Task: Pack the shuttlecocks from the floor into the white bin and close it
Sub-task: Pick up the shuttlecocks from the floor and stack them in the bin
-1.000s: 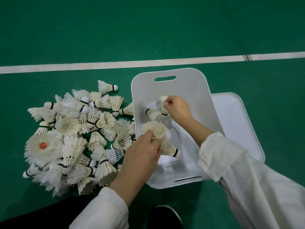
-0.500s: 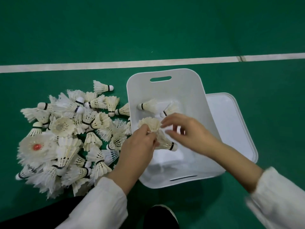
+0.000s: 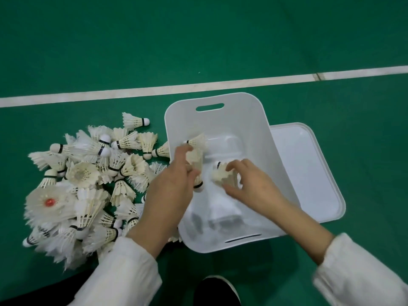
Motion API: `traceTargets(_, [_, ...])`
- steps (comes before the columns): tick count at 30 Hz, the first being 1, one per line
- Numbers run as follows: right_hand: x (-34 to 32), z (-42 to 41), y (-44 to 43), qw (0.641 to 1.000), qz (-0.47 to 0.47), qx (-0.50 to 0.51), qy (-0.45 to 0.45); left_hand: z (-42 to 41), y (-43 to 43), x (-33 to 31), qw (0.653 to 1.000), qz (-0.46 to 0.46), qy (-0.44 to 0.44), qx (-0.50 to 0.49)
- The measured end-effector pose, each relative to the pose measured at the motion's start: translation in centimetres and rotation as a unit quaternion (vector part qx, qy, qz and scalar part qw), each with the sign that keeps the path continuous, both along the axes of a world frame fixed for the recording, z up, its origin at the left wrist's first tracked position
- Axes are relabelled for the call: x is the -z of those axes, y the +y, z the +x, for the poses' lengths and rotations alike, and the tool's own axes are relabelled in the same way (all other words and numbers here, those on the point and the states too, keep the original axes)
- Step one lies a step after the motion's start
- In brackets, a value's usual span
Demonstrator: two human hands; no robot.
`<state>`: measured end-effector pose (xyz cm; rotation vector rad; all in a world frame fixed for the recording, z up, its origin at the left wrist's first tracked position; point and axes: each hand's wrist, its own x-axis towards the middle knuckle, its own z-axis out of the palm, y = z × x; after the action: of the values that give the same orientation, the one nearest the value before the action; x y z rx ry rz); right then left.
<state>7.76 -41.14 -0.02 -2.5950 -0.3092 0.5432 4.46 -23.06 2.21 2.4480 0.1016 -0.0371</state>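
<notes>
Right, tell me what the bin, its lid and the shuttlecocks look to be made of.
Bin: seemingly moulded plastic, white, smooth with a soft sheen; rounded corners and a cut-out handle slot.
Lid: likely the same plastic, glossy, with a raised rim.
Shuttlecocks: off-white feathers by the look, frayed, with visible quills; rounded white bases, material unclear.

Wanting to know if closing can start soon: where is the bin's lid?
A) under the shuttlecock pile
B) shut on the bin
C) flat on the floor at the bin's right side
C: the lid lies flat on the floor against the right side of the open white bin.
</notes>
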Motion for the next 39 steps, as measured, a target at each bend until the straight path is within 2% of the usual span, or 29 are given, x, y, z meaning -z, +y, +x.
traceTargets(3, [1.0,4.3,0.3,0.997,0.004,0.081,-0.016,0.5,0.4,-0.2,0.999,0.043,-0.003,0.014])
traceTargets(6, [3.4,8.9,2.1,0.994,-0.023,0.108,-0.019,0.5,0.4,0.2,0.992,0.099,-0.041,0.065])
traceTargets(11, [8.2,12.2,4.4,0.99,-0.077,0.119,0.028,0.0,0.8,1.5,0.987,0.111,-0.057,0.099])
traceTargets(14, [8.9,11.5,4.5,0.994,-0.068,0.079,0.022,0.0,1.1,2.0,0.987,0.106,-0.067,0.1])
traceTargets(16, [7.3,10.5,3.8,0.998,-0.026,0.054,-0.022,0.1,1.2,2.0,0.987,0.103,-0.069,0.1])
traceTargets(18, [4.3,8.6,3.3,0.993,0.076,0.028,-0.082,0.2,1.2,2.0,0.986,0.108,-0.075,0.103])
traceTargets(20, [0.8,5.9,3.1,0.976,0.182,-0.046,-0.108,0.3,1.1,2.0,0.983,0.12,-0.081,0.109])
traceTargets(21, [-0.7,4.3,3.0,0.97,0.199,-0.099,-0.098,0.3,1.1,1.9,0.983,0.123,-0.082,0.112])
traceTargets(23, [-2.2,1.8,3.2,0.974,0.156,-0.166,-0.009,0.3,1.0,1.8,0.982,0.121,-0.079,0.119])
traceTargets(25, [-2.3,0.8,3.3,0.978,0.107,-0.167,0.07,0.2,1.2,1.6,0.981,0.123,-0.073,0.135])
traceTargets(26, [-2.1,0.8,3.4,0.979,0.103,-0.153,0.082,0.2,1.3,1.5,0.979,0.126,-0.067,0.146])
traceTargets(30, [-1.8,1.9,4.4,0.988,0.116,-0.099,0.016,1.6,2.4,-0.4,0.976,0.126,-0.048,0.172])
traceTargets(32, [-1.4,2.7,5.0,0.992,0.091,-0.081,-0.02,3.5,3.9,-2.3,0.976,0.131,-0.041,0.167])
traceTargets(34, [-0.3,3.7,5.5,0.996,0.058,-0.061,-0.018,5.5,6.3,-4.3,0.971,0.161,-0.037,0.174])
traceTargets(36, [1.0,4.7,6.6,0.998,0.022,-0.062,-0.011,7.1,9.1,-5.5,0.951,0.233,-0.029,0.202])
traceTargets(39, [2.7,5.9,9.0,0.994,-0.02,-0.103,-0.002,7.9,12.9,-5.9,0.892,0.355,0.059,0.275])
